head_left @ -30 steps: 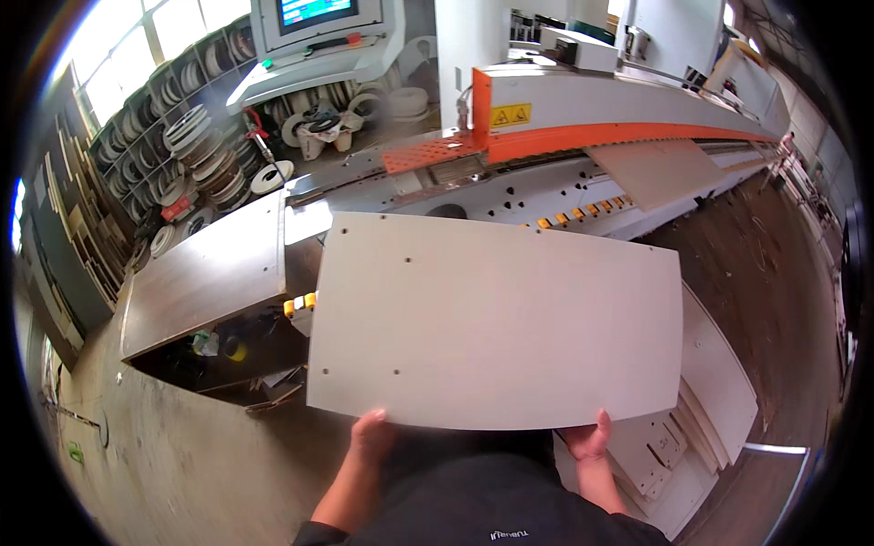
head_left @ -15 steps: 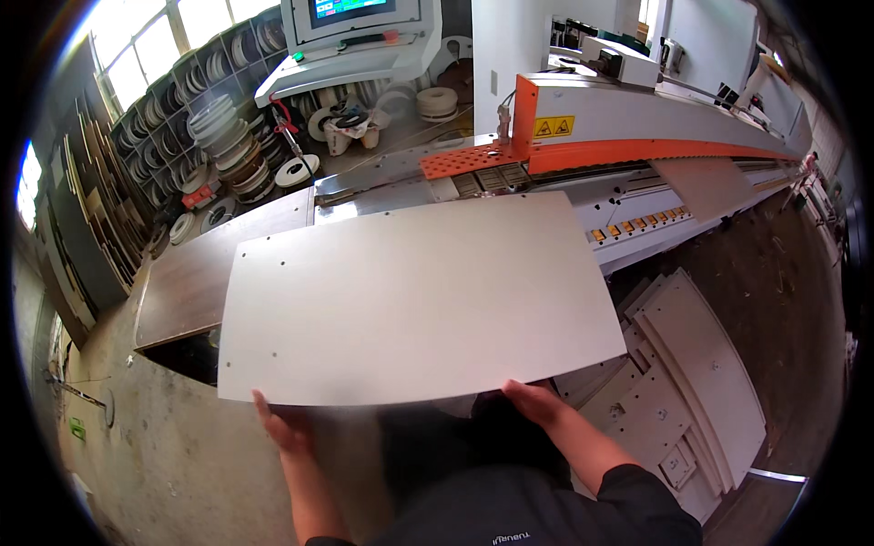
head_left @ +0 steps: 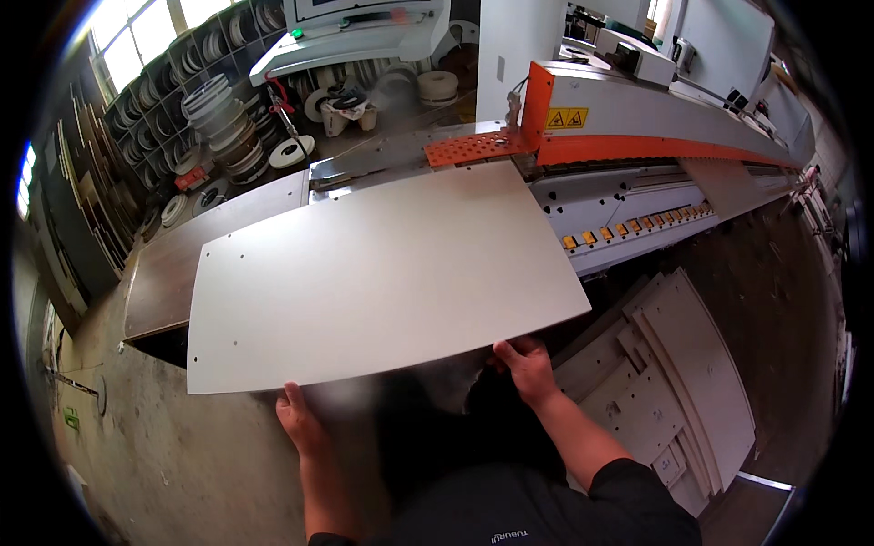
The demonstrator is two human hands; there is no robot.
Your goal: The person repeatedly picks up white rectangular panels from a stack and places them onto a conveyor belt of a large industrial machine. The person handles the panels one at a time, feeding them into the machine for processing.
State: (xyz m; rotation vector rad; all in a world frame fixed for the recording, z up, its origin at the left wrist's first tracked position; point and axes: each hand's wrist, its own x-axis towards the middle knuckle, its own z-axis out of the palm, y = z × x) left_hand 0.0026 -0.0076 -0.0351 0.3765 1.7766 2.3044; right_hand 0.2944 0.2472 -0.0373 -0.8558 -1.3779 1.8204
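Observation:
A large white panel (head_left: pixel 382 282) with small drilled holes near its left end and far edge spans the middle of the view. My left hand (head_left: pixel 299 420) grips the near edge left of centre, thumb at the edge and fingers hidden under the board. Farther right, my right hand (head_left: pixel 523 366) is closed on the same edge, its thumb on top and the fingers curled below. The panel's far edge lies over the metal bed of a long machine (head_left: pixel 674 109), close to an orange perforated guard (head_left: pixel 473 148). Its left part overlaps a brown side table (head_left: pixel 218 227).
White panels (head_left: pixel 674 382) are stacked low at the right. Another board (head_left: pixel 724 187) sits farther along the machine, beyond a row of yellow rollers (head_left: pixel 628 226). Edge-band rolls (head_left: pixel 228 136) pile up at the back left under racks. Boards (head_left: pixel 91 182) lean at the far left.
The panel has moved left and forward, its far edge now nearer the orange guard. My left hand has shifted right along the near edge. My right hand has moved forward with the panel.

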